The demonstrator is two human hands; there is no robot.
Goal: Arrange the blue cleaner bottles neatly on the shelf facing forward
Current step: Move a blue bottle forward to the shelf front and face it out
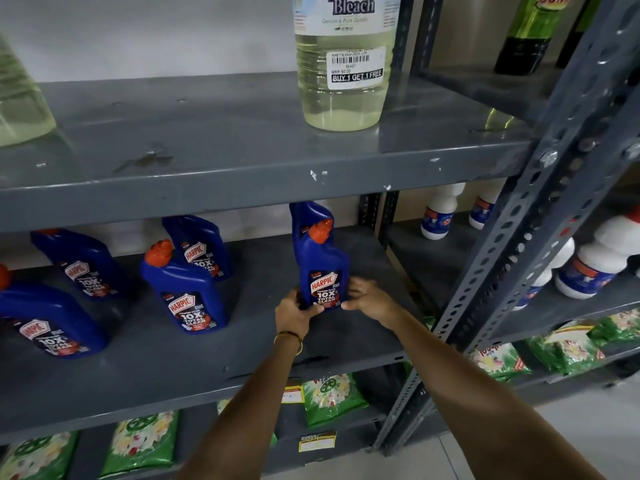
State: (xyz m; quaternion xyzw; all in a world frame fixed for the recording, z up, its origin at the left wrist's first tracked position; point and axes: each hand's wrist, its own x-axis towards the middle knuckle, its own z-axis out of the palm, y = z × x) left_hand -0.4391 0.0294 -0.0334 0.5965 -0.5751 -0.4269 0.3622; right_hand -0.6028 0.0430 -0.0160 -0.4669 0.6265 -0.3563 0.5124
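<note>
Several blue cleaner bottles with orange caps stand on the grey middle shelf [346, 344]. The rightmost front bottle [322, 268] stands upright with its label facing me; another blue bottle stands right behind it. My left hand [294, 315] grips its lower left side and my right hand [369, 297] holds its lower right side. Further left stand a front bottle [185, 289], one behind it [201, 247], a back-left bottle [81, 263] and a front-left bottle [45, 320], all with labels forward.
A large bleach bottle [344, 60] stands on the shelf above, near its front edge. White bottles [601, 258] fill the neighbouring rack to the right, past a perforated metal upright [519, 254]. Green detergent packs [329, 396] lie on the lower shelf.
</note>
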